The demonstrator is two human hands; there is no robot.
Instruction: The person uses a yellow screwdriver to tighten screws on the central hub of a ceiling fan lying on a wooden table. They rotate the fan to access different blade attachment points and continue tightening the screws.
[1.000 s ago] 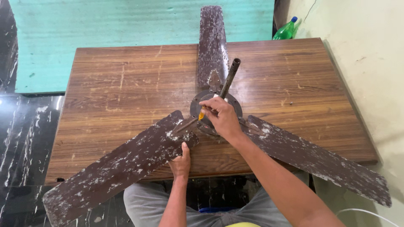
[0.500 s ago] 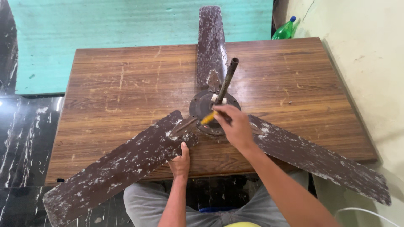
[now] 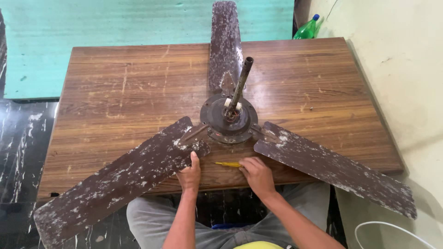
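Observation:
An old brown ceiling fan (image 3: 229, 121) with three flaking blades lies on a wooden table (image 3: 115, 97), its rusty down rod (image 3: 241, 83) sticking up from the round motor hub. My left hand (image 3: 190, 173) rests on the near edge of the left blade, thumb pressed on it. My right hand (image 3: 256, 174) lies on the table just below the hub, fingers touching a small yellow-handled screwdriver (image 3: 227, 164) that lies flat on the wood between both hands.
A green plastic bottle (image 3: 307, 28) stands behind the table's far right corner by a cream wall. A turquoise surface lies beyond the table, dark marbled floor at left. A white cable (image 3: 387, 228) curls at bottom right. My grey-trousered knees are under the table edge.
My right hand came down from the fan hub to the table's near edge, and the yellow screwdriver now lies flat on the wood. The left hand stayed on the blade.

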